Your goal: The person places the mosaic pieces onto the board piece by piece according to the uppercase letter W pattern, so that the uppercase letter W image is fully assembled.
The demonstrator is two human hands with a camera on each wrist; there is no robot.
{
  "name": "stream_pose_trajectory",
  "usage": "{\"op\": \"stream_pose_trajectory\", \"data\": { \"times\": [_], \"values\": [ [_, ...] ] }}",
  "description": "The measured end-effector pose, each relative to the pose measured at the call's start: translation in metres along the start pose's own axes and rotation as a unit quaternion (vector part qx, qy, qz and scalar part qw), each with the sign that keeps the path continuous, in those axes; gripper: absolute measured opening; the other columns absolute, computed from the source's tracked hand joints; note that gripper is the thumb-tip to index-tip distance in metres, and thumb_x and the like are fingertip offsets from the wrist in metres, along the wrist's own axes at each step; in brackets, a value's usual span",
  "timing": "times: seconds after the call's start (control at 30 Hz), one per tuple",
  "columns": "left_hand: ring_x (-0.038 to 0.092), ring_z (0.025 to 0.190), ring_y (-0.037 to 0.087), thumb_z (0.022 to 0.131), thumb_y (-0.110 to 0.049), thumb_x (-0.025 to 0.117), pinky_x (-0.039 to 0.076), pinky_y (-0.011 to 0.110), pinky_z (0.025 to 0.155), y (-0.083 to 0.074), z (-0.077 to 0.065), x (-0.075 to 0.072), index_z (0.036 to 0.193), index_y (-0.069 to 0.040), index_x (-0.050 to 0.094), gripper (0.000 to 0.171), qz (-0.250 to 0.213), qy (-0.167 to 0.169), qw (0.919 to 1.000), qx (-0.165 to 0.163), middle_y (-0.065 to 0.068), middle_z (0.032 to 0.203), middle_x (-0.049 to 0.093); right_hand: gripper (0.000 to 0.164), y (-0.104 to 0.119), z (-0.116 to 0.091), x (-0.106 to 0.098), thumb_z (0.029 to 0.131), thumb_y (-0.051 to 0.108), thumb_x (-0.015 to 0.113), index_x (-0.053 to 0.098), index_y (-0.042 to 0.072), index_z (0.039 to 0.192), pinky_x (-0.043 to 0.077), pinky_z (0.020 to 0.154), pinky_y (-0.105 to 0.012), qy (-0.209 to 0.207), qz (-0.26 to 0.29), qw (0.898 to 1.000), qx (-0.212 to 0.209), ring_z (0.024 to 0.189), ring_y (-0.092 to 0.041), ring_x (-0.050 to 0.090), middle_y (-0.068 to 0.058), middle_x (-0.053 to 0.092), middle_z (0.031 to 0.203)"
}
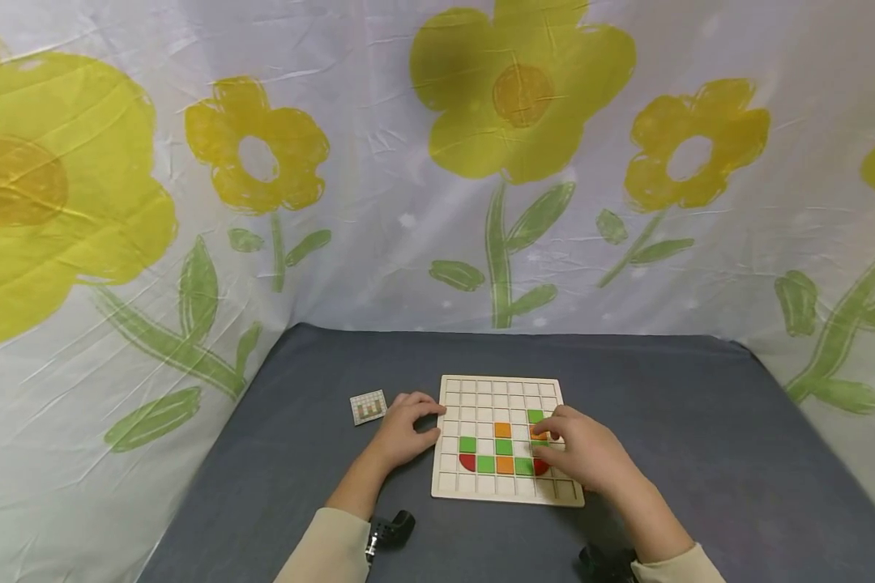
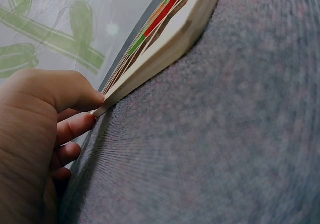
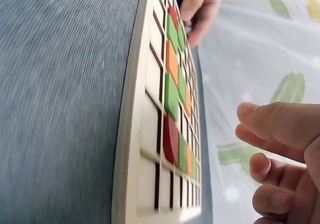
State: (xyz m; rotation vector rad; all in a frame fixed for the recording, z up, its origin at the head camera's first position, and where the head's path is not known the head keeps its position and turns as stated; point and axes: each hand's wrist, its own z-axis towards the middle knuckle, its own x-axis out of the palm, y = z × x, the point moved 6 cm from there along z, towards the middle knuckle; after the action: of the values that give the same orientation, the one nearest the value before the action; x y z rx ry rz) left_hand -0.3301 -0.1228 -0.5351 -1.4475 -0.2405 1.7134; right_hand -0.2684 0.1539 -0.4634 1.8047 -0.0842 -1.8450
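A pale wooden grid board (image 1: 497,401) lies on the dark cloth, with green, orange and red pieces set in its cells. An orange square (image 1: 502,430) sits above a green square (image 1: 504,447) mid-board. A rounded red piece (image 1: 467,462) fills the lower left of the pattern, and another red piece (image 3: 170,139) the lower right. My left hand (image 1: 407,429) rests its thumb and fingertips against the board's left edge, thumb and forefinger apart. Over the right-hand column, my right hand (image 1: 586,450) holds nothing; its fingers (image 3: 270,116) are loosely bent, thumb apart.
A small card (image 1: 368,407) printed with a grid pattern lies left of the board, beside the left hand. Dark grey cloth (image 1: 685,453) covers the table. A white curtain (image 1: 379,243) with yellow flowers hangs behind and at the sides.
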Motion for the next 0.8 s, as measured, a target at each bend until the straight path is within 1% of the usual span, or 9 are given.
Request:
{"op": "stream_pose_trajectory", "data": {
  "times": [0.1, 0.23, 0.37, 0.47, 0.57, 0.67, 0.8],
  "values": [
    [0.052, 0.114, 0.027, 0.088, -0.013, 0.076, 0.045, 0.052, 0.097, 0.001, 0.000, 0.000, 0.120, -0.012, 0.076, 0.032, 0.005, 0.001, 1.0000, 0.000, 0.002, 0.119, 0.065, 0.020, -0.009, -0.007, -0.007, 0.089, 0.024, 0.080, 0.079, 0.014, 0.107, 0.047, 0.066, -0.034, 0.002, -0.011, 1.000, 0.008, 0.083, -0.013, 0.055, 0.005, 0.060, 0.096],
    [0.052, 0.114, 0.026, 0.089, -0.014, 0.076, 0.045, 0.051, 0.097, 0.002, 0.000, 0.001, 0.121, -0.013, 0.076, 0.032, 0.005, 0.004, 1.0000, -0.004, 0.002, 0.119, 0.065, 0.020, -0.023, -0.017, -0.011, 0.088, 0.024, 0.081, 0.079, 0.014, 0.105, 0.047, 0.067, -0.034, 0.011, -0.023, 1.000, 0.012, 0.081, -0.013, 0.054, 0.005, 0.059, 0.094],
    [0.052, 0.113, 0.026, 0.089, -0.014, 0.076, 0.046, 0.052, 0.096, 0.002, 0.000, 0.001, 0.120, -0.012, 0.076, 0.031, 0.010, 0.000, 0.9999, 0.006, 0.002, 0.119, 0.065, 0.022, -0.044, -0.029, -0.012, 0.085, 0.026, 0.084, 0.079, 0.015, 0.104, 0.045, 0.065, -0.034, 0.028, -0.023, 0.999, 0.022, 0.077, -0.010, 0.050, 0.007, 0.056, 0.090],
    [0.052, 0.112, 0.027, 0.089, -0.013, 0.076, 0.046, 0.052, 0.095, 0.001, 0.000, 0.002, 0.120, -0.011, 0.076, 0.031, 0.010, -0.002, 0.9999, 0.011, 0.002, 0.118, 0.065, 0.024, -0.060, -0.037, -0.012, 0.083, 0.030, 0.086, 0.079, 0.017, 0.102, 0.042, 0.064, -0.033, 0.037, -0.026, 0.999, 0.024, 0.074, -0.008, 0.047, 0.010, 0.053, 0.086],
    [0.052, 0.113, 0.026, 0.089, -0.013, 0.075, 0.046, 0.052, 0.096, 0.001, 0.000, 0.002, 0.120, -0.012, 0.076, 0.031, 0.005, 0.001, 1.0000, 0.006, 0.002, 0.119, 0.065, 0.026, -0.072, -0.043, -0.011, 0.080, 0.034, 0.088, 0.078, 0.019, 0.098, 0.040, 0.063, -0.031, 0.042, -0.028, 0.999, 0.008, 0.072, -0.007, 0.045, 0.010, 0.050, 0.081],
    [0.052, 0.114, 0.026, 0.090, -0.014, 0.075, 0.045, 0.052, 0.097, 0.002, 0.000, 0.002, 0.121, -0.013, 0.076, 0.031, 0.001, 0.005, 1.0000, -0.005, 0.002, 0.120, 0.064, 0.029, -0.078, -0.047, -0.010, 0.077, 0.038, 0.089, 0.077, 0.020, 0.096, 0.040, 0.062, -0.030, 0.046, -0.026, 0.999, -0.008, 0.071, -0.004, 0.044, 0.011, 0.048, 0.079],
    [0.051, 0.115, 0.026, 0.090, -0.014, 0.075, 0.045, 0.052, 0.098, 0.003, -0.001, 0.001, 0.121, -0.014, 0.076, 0.031, -0.003, 0.004, 0.9999, -0.012, 0.002, 0.121, 0.064, 0.023, -0.082, -0.049, -0.008, 0.077, 0.033, 0.089, 0.076, 0.022, 0.093, 0.040, 0.061, -0.028, 0.041, -0.027, 0.999, -0.015, 0.070, -0.002, 0.044, 0.013, 0.049, 0.079]
  ]
}}
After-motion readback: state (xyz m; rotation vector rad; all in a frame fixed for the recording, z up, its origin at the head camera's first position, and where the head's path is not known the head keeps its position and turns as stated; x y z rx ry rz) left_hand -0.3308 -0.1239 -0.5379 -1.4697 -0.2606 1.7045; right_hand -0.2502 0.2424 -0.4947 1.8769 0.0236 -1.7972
